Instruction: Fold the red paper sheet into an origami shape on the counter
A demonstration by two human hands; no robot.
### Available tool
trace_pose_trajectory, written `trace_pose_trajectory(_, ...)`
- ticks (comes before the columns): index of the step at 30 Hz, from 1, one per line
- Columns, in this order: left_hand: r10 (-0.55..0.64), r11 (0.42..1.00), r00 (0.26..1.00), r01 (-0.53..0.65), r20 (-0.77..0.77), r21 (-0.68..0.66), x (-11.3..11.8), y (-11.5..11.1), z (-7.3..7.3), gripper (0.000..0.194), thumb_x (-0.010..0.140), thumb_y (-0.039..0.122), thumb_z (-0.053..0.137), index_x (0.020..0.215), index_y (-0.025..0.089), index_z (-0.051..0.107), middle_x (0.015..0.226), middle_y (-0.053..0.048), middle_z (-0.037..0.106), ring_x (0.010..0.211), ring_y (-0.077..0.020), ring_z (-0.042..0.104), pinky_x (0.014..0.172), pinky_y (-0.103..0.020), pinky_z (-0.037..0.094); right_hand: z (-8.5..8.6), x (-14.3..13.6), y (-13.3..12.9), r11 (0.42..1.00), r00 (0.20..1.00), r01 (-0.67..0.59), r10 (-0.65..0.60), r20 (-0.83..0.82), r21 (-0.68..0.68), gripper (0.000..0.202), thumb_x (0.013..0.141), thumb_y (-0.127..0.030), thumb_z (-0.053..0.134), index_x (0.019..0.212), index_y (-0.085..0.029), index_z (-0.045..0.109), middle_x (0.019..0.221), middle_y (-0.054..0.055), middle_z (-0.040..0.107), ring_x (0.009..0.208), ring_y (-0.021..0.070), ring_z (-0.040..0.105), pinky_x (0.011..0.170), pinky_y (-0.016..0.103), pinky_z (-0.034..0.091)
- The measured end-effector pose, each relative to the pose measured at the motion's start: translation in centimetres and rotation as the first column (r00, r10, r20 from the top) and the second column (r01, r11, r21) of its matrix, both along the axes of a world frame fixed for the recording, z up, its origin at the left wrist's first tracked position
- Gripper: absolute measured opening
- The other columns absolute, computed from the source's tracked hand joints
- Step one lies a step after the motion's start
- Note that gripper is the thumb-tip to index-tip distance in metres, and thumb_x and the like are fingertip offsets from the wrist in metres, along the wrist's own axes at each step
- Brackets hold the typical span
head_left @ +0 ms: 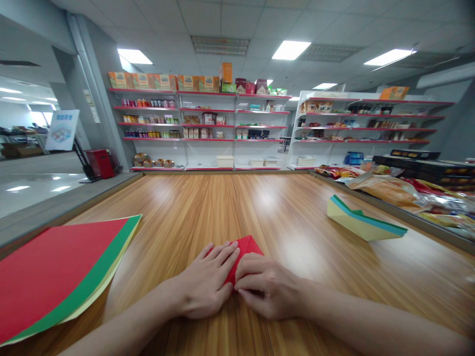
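A small folded piece of red paper (248, 245) lies on the wooden table at the centre, close to me, its top corner showing between my hands. My left hand (208, 282) rests flat over its left part, fingers stretched out. At its right side my right hand (267, 284) is closed, with thumb and fingers pinching the lower right edge of the paper. Much of the paper is hidden beneath both hands.
Large red, green and pale yellow sheets (67, 267) lie stacked at the left. A folded paper boat (361, 221) stands at the right. Snack packages (389, 190) lie beyond the table's right edge. Stocked shelves (208, 140) stand behind the table (193, 198).
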State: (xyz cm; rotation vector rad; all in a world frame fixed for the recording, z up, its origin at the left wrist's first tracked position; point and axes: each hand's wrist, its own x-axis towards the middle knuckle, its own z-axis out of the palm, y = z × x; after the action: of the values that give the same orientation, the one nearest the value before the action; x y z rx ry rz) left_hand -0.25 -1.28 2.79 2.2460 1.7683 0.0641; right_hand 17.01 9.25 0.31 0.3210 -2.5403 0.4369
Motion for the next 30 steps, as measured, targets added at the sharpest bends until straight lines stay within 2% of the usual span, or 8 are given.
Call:
trace_pose_trajectory(8,-0.015,1.0,1.0,0.015,-0.007,0.0,-0.06,-0.04,-0.06,0.064,0.094,0.045,0.028,0.148,0.018,0.005,0.154,-0.01,0.005,0.141,-0.0249,0.005,0.113,-0.049,0.01,0.22,0.23,-0.07,0.997,0.999,0.014,-0.017,0.036,0.072,0.019,0.084,-0.011,0.047,0.079,-0.012,0.065,0.08,0.01,0.064,0.078,0.0178,0.056,0.075,0.029,0.049)
trace_pose_trajectory(14,-0.016,1.0,1.0,0.015,-0.011,-0.021,0.05,-0.08,0.18,0.066,0.094,0.045,0.031,0.148,0.017,0.005,0.154,-0.01,0.004,0.141,-0.0256,0.004,0.114,-0.048,0.009,0.14,0.35,0.05,0.998,0.996,0.019,-0.024,0.088,0.056,0.019,0.085,-0.01,0.046,0.081,-0.013,0.064,0.08,0.01,0.065,0.08,0.0181,0.058,0.075,0.028,0.049)
trace_pose_trajectory(23,-0.025,1.0,1.0,0.025,0.002,0.006,-0.03,-0.15,0.02,0.066,0.093,0.043,0.033,0.148,0.019,0.006,0.155,-0.008,0.004,0.141,-0.0257,0.004,0.114,-0.049,0.009,0.05,0.58,0.42,0.997,0.996,0.076,-0.077,0.051,0.022,0.019,0.082,-0.008,0.047,0.082,-0.013,0.065,0.082,0.01,0.065,0.081,0.0185,0.058,0.076,0.029,0.049)
trace_pose_trajectory(30,-0.013,1.0,1.0,0.013,0.006,0.02,-0.05,-0.1,-0.1,0.065,0.093,0.043,0.033,0.148,0.021,0.007,0.155,-0.007,0.007,0.141,-0.0258,0.006,0.114,-0.048,0.01,-0.09,0.72,0.9,0.998,0.996,0.052,-0.054,0.069,0.029,0.019,0.084,-0.009,0.046,0.083,-0.013,0.065,0.083,0.01,0.065,0.082,0.0181,0.059,0.076,0.029,0.048)
